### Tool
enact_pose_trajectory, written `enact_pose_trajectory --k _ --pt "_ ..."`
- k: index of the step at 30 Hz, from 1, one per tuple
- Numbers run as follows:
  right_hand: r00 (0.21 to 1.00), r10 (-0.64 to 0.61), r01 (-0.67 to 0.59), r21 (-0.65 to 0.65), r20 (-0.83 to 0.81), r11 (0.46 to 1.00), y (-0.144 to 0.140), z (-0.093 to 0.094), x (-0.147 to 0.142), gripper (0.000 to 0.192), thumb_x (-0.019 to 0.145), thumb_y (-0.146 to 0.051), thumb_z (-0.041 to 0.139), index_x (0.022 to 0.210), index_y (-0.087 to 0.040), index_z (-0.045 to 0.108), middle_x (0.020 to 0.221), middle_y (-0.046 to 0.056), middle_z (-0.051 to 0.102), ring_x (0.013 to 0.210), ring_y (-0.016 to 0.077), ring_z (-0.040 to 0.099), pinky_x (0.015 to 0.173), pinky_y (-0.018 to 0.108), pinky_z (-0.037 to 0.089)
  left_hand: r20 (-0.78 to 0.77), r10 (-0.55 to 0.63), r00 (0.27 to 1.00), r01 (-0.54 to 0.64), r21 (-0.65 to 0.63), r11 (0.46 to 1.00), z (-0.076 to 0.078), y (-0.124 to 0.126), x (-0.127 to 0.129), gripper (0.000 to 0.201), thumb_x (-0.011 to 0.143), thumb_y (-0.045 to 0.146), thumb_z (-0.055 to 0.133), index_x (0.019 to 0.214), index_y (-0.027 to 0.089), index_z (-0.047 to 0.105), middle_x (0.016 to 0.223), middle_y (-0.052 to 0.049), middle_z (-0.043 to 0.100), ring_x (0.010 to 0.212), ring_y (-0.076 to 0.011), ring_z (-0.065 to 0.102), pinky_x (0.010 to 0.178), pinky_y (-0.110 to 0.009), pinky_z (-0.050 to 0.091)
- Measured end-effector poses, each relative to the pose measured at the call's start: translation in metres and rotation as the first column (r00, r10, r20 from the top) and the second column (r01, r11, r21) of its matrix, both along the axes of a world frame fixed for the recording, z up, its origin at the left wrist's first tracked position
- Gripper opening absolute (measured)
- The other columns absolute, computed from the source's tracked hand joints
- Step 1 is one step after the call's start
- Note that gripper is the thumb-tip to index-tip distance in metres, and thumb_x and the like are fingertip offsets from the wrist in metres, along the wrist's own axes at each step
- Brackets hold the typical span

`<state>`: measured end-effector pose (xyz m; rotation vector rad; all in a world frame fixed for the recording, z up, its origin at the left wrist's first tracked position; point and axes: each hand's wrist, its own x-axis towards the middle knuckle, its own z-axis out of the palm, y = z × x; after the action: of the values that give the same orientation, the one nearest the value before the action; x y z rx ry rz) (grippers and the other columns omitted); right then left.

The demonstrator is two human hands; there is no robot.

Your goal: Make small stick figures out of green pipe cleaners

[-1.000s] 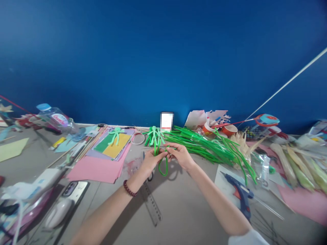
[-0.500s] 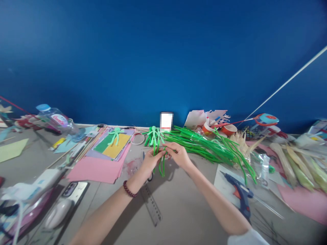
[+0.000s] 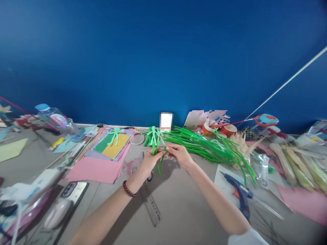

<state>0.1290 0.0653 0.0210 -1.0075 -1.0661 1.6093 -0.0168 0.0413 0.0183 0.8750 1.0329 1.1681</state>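
My left hand (image 3: 150,162) and my right hand (image 3: 179,153) meet over the middle of the table, both pinching a bent green pipe cleaner (image 3: 160,164) whose narrow loop hangs down between them. Just behind my fingers lies a green pipe-cleaner figure (image 3: 154,135). A large heap of loose green pipe cleaners (image 3: 209,148) spreads to the right of my right hand. A dark bead bracelet sits on my left wrist.
Pink and coloured paper sheets (image 3: 102,163) with a pale green figure (image 3: 115,134) lie left. A clear ruler (image 3: 152,206) lies under my left forearm, a blue glue gun (image 3: 240,194) at right, a phone (image 3: 73,189), a water bottle (image 3: 57,119), paper cups (image 3: 224,129), corn husks (image 3: 298,166).
The wide loop hanging between my hands has been squeezed into a narrow fold. Both hands stayed nearly in place, fingers drawing closer together.
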Motion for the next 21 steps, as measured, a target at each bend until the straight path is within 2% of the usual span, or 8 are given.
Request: enact_pose_trajectory --k 5,9,13,17,21 --pt "0.999 0.01 -0.012 -0.031 -0.054 0.999 -0.002 0.001 0.0 0.031 0.053 -0.033 0.081 0.075 -0.014 0.073 0.06 0.001 0.067 0.052 0.0118 0.059 0.06 0.029 0.051 -0.073 -0.031 0.997 0.037 0.082 0.996 0.0 -0.001 -0.002 0.014 0.062 0.03 0.073 0.067 0.018 0.069 0.063 -0.001 0.064 0.058 -0.014 0.056 0.06 -0.025 0.041" --pt "0.998 -0.006 0.005 -0.016 -0.069 1.0 -0.003 0.001 -0.001 0.027 0.053 -0.033 0.081 0.07 -0.014 0.072 0.064 0.002 0.067 0.054 0.0128 0.061 0.06 0.029 0.052 -0.2 -0.004 0.98 0.026 0.111 0.994 0.003 -0.002 -0.004 0.018 0.064 0.034 0.071 0.065 0.016 0.069 0.06 -0.001 0.062 0.054 -0.0128 0.05 0.054 -0.024 0.036" --pt "0.998 -0.027 0.031 0.06 -0.062 0.998 -0.005 0.003 -0.003 0.024 0.055 -0.035 0.08 0.066 -0.014 0.071 0.07 0.002 0.065 0.053 0.0119 0.059 0.057 0.027 0.053 -0.237 -0.01 0.971 0.042 0.132 0.99 0.007 -0.003 -0.004 0.024 0.064 0.039 0.071 0.064 0.016 0.068 0.056 0.0 0.058 0.05 -0.0109 0.044 0.05 -0.023 0.031" --pt "1.0 -0.021 0.022 0.189 -0.007 0.982 -0.007 0.005 -0.003 0.02 0.062 -0.035 0.076 0.067 -0.017 0.073 0.079 0.004 0.063 0.057 0.0109 0.058 0.054 0.024 0.052 -0.267 -0.021 0.964 0.071 0.179 0.981 0.014 -0.005 -0.003 0.027 0.065 0.041 0.07 0.057 0.016 0.063 0.05 0.003 0.048 0.048 -0.009 0.037 0.048 -0.022 0.028" --pt "0.998 -0.006 -0.008 0.248 0.055 0.969 -0.009 0.006 -0.004 0.018 0.069 -0.034 0.07 0.078 -0.018 0.073 0.082 0.004 0.063 0.054 0.0091 0.057 0.054 0.025 0.051 -0.249 -0.039 0.968 0.091 0.201 0.975 0.02 -0.005 -0.003 0.032 0.065 0.042 0.07 0.052 0.016 0.059 0.048 0.004 0.044 0.047 -0.0086 0.035 0.048 -0.023 0.027"
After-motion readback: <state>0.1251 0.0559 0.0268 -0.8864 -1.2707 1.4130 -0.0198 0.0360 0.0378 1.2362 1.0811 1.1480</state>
